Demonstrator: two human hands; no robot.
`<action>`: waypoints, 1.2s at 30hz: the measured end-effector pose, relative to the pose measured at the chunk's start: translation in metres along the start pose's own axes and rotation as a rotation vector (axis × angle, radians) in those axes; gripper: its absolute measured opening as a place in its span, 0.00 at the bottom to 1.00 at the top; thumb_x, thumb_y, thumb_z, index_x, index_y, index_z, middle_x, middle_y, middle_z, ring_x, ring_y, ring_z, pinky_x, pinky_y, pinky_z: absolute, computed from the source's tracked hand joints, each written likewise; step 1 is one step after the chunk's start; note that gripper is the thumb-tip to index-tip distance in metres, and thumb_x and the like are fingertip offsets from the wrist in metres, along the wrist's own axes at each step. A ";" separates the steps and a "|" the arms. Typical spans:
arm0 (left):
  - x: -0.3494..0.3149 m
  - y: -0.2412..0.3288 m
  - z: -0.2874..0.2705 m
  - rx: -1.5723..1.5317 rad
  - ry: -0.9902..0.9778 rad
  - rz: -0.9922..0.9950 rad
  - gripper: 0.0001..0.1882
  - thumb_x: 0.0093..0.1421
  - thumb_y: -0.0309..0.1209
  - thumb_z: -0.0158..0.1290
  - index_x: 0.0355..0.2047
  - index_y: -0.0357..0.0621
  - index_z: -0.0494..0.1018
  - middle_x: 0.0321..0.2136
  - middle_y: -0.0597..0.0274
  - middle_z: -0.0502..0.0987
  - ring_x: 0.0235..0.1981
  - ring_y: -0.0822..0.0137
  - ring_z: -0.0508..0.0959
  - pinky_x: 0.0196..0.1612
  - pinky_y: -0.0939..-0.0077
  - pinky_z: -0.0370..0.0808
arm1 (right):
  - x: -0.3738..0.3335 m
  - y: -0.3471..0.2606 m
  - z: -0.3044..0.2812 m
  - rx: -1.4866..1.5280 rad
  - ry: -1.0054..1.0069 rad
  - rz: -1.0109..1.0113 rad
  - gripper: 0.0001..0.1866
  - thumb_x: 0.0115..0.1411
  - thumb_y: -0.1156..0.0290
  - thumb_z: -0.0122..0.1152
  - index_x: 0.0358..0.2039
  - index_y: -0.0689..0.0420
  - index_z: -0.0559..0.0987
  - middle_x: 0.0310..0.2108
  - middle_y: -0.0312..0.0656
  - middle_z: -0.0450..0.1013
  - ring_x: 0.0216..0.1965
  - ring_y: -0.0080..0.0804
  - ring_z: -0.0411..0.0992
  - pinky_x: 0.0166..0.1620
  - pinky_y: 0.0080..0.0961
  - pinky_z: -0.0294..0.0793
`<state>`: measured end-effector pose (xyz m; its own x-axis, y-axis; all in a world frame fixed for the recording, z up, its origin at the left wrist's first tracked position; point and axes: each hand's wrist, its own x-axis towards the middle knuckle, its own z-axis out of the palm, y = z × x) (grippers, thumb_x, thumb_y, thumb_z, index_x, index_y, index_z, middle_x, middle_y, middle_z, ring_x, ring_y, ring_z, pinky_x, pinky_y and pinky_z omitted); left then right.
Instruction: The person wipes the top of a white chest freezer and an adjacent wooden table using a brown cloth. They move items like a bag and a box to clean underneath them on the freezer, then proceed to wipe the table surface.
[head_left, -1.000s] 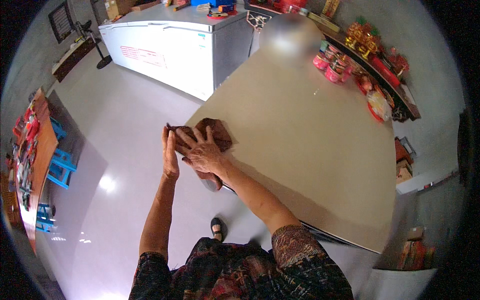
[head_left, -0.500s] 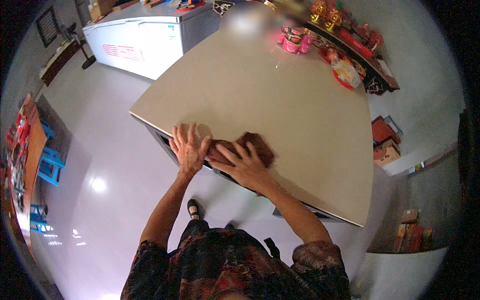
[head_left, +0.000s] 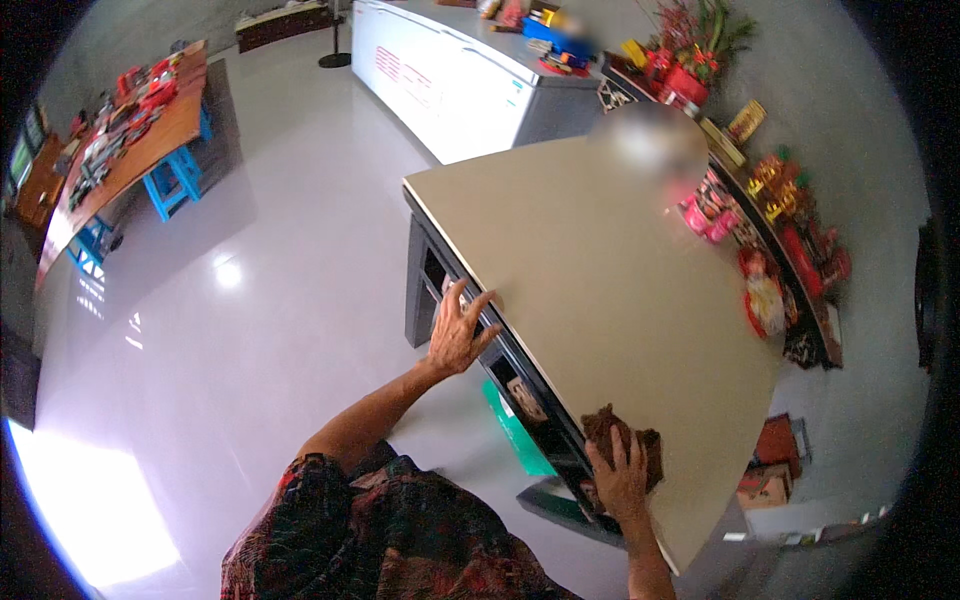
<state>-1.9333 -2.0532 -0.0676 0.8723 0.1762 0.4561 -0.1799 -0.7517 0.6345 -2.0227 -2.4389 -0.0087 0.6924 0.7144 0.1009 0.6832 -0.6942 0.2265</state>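
A brown cloth (head_left: 603, 421) lies bunched on the beige top of a table (head_left: 620, 290), close to its near right edge. My right hand (head_left: 623, 478) presses down on this cloth, its fingers bent over it and gripping it; part of the cloth sticks out on both sides. Farther left along the same edge, my left hand (head_left: 458, 338) is at the table's dark rim with its fingers apart and nothing in them. Below the rim, the open dark frame of the table holds a few small items that I cannot make out.
Pink cups (head_left: 712, 215) and a red tray (head_left: 763, 295) with a bag stand at the table's far right. A white chest freezer (head_left: 440, 85) is beyond it. To the left are a long wooden table (head_left: 150, 140) and blue stools (head_left: 172, 185). Boxes (head_left: 768, 487) sit at right.
My view has turned, shifting the table to the right. My hands have come apart: the right moved with the cloth along the edge to the right, while the left stays at the rim without it.
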 end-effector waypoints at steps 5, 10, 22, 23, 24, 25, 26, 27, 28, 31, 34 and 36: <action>-0.031 -0.048 -0.005 -0.073 -0.036 -0.140 0.27 0.58 0.44 0.56 0.54 0.46 0.65 0.57 0.37 0.54 0.57 0.37 0.60 0.57 0.49 0.63 | 0.093 -0.024 -0.013 -0.093 0.062 -0.294 0.24 0.52 0.72 0.61 0.52 0.43 0.75 0.65 0.40 0.51 0.64 0.54 0.49 0.57 0.52 0.61; -0.047 -0.099 -0.037 -0.118 -0.122 -0.271 0.23 0.57 0.42 0.57 0.49 0.45 0.70 0.56 0.39 0.58 0.55 0.41 0.64 0.55 0.53 0.67 | 0.219 -0.060 -0.004 -0.091 0.166 -0.471 0.24 0.55 0.72 0.57 0.55 0.56 0.72 0.64 0.41 0.54 0.65 0.43 0.51 0.59 0.41 0.61; -0.059 -0.244 -0.167 -0.154 -0.123 -0.601 0.22 0.57 0.39 0.58 0.49 0.42 0.70 0.51 0.46 0.67 0.53 0.47 0.67 0.53 0.57 0.69 | 0.479 -0.155 0.015 -0.926 0.004 -0.661 0.32 0.64 0.57 0.40 0.64 0.62 0.55 0.67 0.45 0.49 0.68 0.45 0.44 0.67 0.44 0.39; -0.060 -0.253 -0.178 -0.167 -0.128 -0.631 0.22 0.57 0.39 0.58 0.49 0.42 0.70 0.50 0.46 0.68 0.53 0.47 0.67 0.53 0.57 0.69 | 0.497 -0.161 0.021 -0.969 0.008 -0.655 0.32 0.64 0.57 0.39 0.65 0.62 0.54 0.68 0.45 0.48 0.68 0.45 0.45 0.67 0.44 0.38; -0.062 -0.263 -0.186 -0.127 -0.118 -0.616 0.21 0.57 0.38 0.58 0.49 0.42 0.70 0.48 0.48 0.70 0.50 0.48 0.70 0.50 0.58 0.71 | 0.515 -0.165 0.028 -0.988 0.000 -0.681 0.30 0.66 0.59 0.37 0.64 0.62 0.56 0.67 0.46 0.49 0.67 0.45 0.45 0.67 0.45 0.39; -0.063 -0.274 -0.194 -0.125 -0.131 -0.631 0.21 0.57 0.38 0.58 0.49 0.43 0.70 0.48 0.49 0.70 0.49 0.49 0.71 0.49 0.59 0.72 | 0.529 -0.168 0.036 -1.006 -0.047 -0.694 0.29 0.65 0.61 0.38 0.63 0.64 0.58 0.66 0.46 0.51 0.67 0.45 0.46 0.67 0.45 0.39; -0.064 -0.285 -0.202 -0.122 -0.144 -0.644 0.21 0.57 0.38 0.58 0.49 0.43 0.70 0.49 0.49 0.69 0.48 0.49 0.72 0.48 0.59 0.73 | 0.542 -0.173 0.044 -1.022 -0.096 -0.705 0.28 0.64 0.63 0.38 0.62 0.65 0.60 0.65 0.46 0.53 0.67 0.46 0.46 0.67 0.44 0.40; -0.059 -0.291 -0.211 -0.120 -0.154 -0.659 0.21 0.58 0.38 0.58 0.49 0.43 0.70 0.49 0.49 0.69 0.47 0.50 0.73 0.47 0.60 0.73 | 0.554 -0.179 0.044 -1.040 -0.143 -0.720 0.27 0.63 0.65 0.39 0.60 0.66 0.62 0.64 0.47 0.55 0.67 0.46 0.47 0.67 0.43 0.41; -0.052 -0.291 -0.222 -0.128 -0.180 -0.724 0.21 0.58 0.38 0.57 0.49 0.44 0.70 0.49 0.50 0.70 0.44 0.52 0.75 0.44 0.61 0.75 | 0.561 -0.188 0.036 -1.134 -0.230 -0.739 0.26 0.63 0.66 0.39 0.60 0.67 0.63 0.63 0.46 0.57 0.66 0.48 0.47 0.66 0.42 0.41; -0.049 -0.317 -0.240 -0.154 -0.145 -0.690 0.21 0.58 0.38 0.57 0.49 0.44 0.70 0.48 0.50 0.71 0.44 0.52 0.75 0.44 0.61 0.75 | 0.575 -0.197 0.062 -1.175 -0.299 -0.660 0.27 0.62 0.65 0.42 0.60 0.64 0.64 0.63 0.45 0.56 0.65 0.47 0.50 0.65 0.39 0.44; -0.053 -0.338 -0.259 -0.153 -0.147 -0.706 0.21 0.58 0.38 0.57 0.50 0.43 0.69 0.47 0.50 0.72 0.42 0.52 0.76 0.44 0.62 0.75 | 0.559 -0.193 0.080 -0.970 -0.133 -0.783 0.27 0.61 0.64 0.44 0.60 0.60 0.64 0.61 0.41 0.58 0.61 0.44 0.55 0.63 0.37 0.46; -0.039 -0.337 -0.253 -0.205 -0.218 -0.671 0.21 0.59 0.37 0.56 0.50 0.41 0.69 0.47 0.49 0.72 0.42 0.52 0.76 0.44 0.63 0.76 | 0.522 -0.158 0.172 -0.898 0.014 -0.469 0.16 0.59 0.63 0.47 0.45 0.57 0.70 0.44 0.41 0.62 0.50 0.39 0.60 0.54 0.36 0.56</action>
<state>-2.0220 -1.6462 -0.1411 0.8915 0.4103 -0.1919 0.3614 -0.3888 0.8475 -1.7298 -1.9713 -0.1585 0.3924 0.9028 -0.1758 0.4544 -0.0241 0.8905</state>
